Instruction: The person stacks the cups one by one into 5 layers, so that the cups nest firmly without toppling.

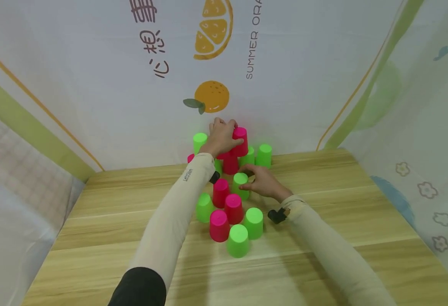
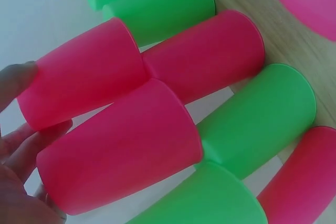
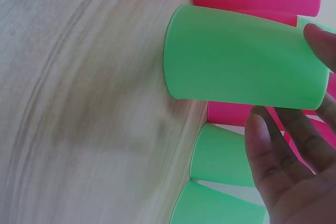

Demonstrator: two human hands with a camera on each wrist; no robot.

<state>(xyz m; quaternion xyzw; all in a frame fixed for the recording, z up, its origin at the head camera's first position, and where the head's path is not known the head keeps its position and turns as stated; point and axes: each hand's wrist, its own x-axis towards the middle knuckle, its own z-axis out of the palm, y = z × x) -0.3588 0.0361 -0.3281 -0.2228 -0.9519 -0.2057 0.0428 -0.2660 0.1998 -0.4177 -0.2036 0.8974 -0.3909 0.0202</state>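
At the back of the table, my left hand [image 1: 221,138] pinches an upside-down pink cup [image 1: 240,142] near its closed end, thumb on one side. That cup [image 2: 81,72] sits in the upper row, over another pink cup [image 2: 207,59]. Beside it in the same row is a second pink cup [image 2: 123,145], with fingers behind its base. My right hand [image 1: 263,182], nearer the front, has thumb and fingers around the top of an upside-down green cup [image 1: 241,186]. In the right wrist view, this green cup's [image 3: 241,56] rim is close to the tabletop.
Several loose upside-down cups stand in front, among them a pink cup [image 1: 219,226] and a green cup [image 1: 238,241]. Green cups [image 1: 263,156] continue the back row to the right. A white printed curtain [image 1: 285,97] hangs right behind the wooden table [image 1: 132,204].
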